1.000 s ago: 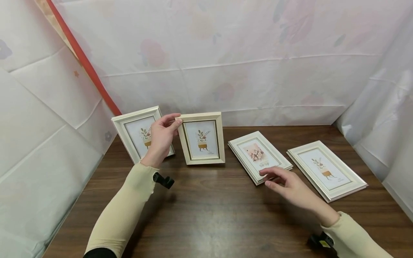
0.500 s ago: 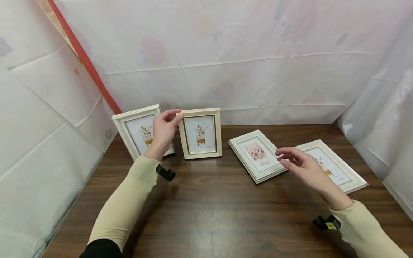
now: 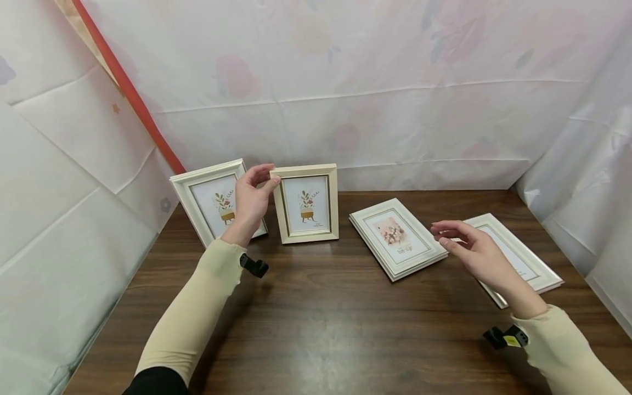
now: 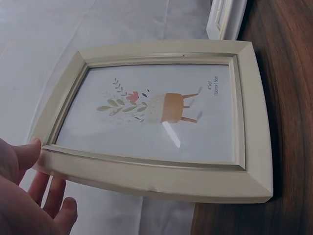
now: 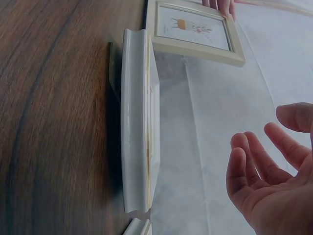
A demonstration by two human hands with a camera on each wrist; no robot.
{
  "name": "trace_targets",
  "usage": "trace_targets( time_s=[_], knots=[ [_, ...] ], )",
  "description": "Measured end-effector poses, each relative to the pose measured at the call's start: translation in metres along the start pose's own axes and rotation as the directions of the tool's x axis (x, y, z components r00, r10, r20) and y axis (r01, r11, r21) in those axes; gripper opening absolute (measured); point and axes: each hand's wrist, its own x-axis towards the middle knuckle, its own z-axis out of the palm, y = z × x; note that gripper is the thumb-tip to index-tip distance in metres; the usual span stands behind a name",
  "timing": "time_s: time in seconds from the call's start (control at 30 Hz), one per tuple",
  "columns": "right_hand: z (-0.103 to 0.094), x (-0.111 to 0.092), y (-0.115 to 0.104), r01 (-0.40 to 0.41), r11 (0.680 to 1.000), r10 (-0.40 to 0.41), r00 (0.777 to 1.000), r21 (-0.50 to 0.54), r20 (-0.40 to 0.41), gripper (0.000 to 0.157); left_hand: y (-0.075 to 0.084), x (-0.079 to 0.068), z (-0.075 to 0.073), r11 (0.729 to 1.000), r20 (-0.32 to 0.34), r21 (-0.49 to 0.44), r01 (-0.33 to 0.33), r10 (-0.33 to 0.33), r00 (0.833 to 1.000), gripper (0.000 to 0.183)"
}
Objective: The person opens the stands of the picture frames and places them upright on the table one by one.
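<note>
My left hand (image 3: 253,200) pinches the upper left corner of a cream picture frame (image 3: 333,206), thumb on the front and fingers behind. This frame stands upright near the back of the table, and its print shows a plant in an orange pot on legs. In the left wrist view the thumb (image 4: 28,154) lies on the frame's corner. My right hand (image 3: 474,249) hovers with loosely bent fingers over the gap between two white picture frames lying flat, holding nothing. The nearer one, a white frame with a pink flower print (image 3: 392,231), lies to its left.
A larger white frame (image 3: 197,211) stands tilted at the left, partly behind my left hand. Another white frame (image 3: 548,280) lies flat at the right, partly covered by my right hand. Pale patterned cloth (image 3: 395,109) hangs behind the brown wooden table (image 3: 316,329).
The cream frame has gone slightly up and back with my left hand, now standing straighter. My right hand has moved right and up, away from the pink flower frame.
</note>
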Motion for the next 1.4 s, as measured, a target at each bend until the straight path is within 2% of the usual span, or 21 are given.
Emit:
trace_targets(
  time_s=[0.1,0.27,0.43,0.5,0.57,0.7,0.83,1.03,1.13,1.23,1.4],
  knots=[
    [0.0,0.0,0.001,-0.009,1.0,0.009,1.0,-0.003,-0.002,0.028,-0.001,-0.001,-0.002,1.0,0.016,-0.003,-0.013,0.013,1.0,0.033],
    [0.001,0.001,0.003,-0.019,1.0,0.019,1.0,-0.005,0.0,0.027,0.002,-0.002,-0.004,0.996,0.019,-0.023,-0.086,0.087,0.996,0.032],
    [0.0,0.005,0.008,-0.044,0.999,0.044,0.999,-0.029,0.004,0.028,0.011,-0.011,-0.01,0.986,-0.016,-0.048,-0.163,0.162,0.987,0.022],
    [0.0,0.007,0.011,-0.056,0.998,0.056,0.998,-0.04,0.002,0.029,0.016,-0.015,-0.013,0.982,-0.008,-0.063,-0.178,0.178,0.984,0.017],
    [-0.002,0.01,0.014,-0.072,0.996,0.072,0.997,-0.056,-0.006,0.029,0.018,-0.019,-0.016,0.98,0.02,-0.087,-0.178,0.18,0.983,0.014],
    [-0.006,0.015,0.021,-0.102,0.987,0.1,0.995,-0.122,-0.017,0.029,0.02,-0.029,-0.023,0.988,0.123,-0.089,-0.129,0.139,0.983,0.019],
    [-0.008,0.022,0.024,-0.115,0.971,0.115,0.993,-0.21,-0.012,0.028,0.017,-0.042,-0.026,0.995,0.233,-0.05,-0.089,0.098,0.968,0.026],
    [-0.009,0.04,0.027,-0.071,0.954,0.077,0.997,-0.291,0.007,0.024,0.009,-0.06,-0.023,0.998,0.386,0.002,-0.062,0.056,0.921,0.03],
    [-0.01,0.049,0.029,-0.069,0.948,0.079,0.997,-0.311,0.02,0.024,0.005,-0.068,-0.019,0.999,0.476,0.019,-0.033,0.02,0.879,0.029],
    [-0.01,0.058,0.03,-0.087,0.941,0.105,0.994,-0.327,0.038,0.025,0.001,-0.078,-0.015,0.998,0.556,0.057,-0.018,-0.017,0.831,0.024],
    [-0.008,0.074,0.033,-0.124,0.934,0.159,0.984,-0.335,0.079,0.027,-0.004,-0.094,-0.007,0.993,0.649,0.114,-0.002,-0.073,0.757,0.02]
  ],
)
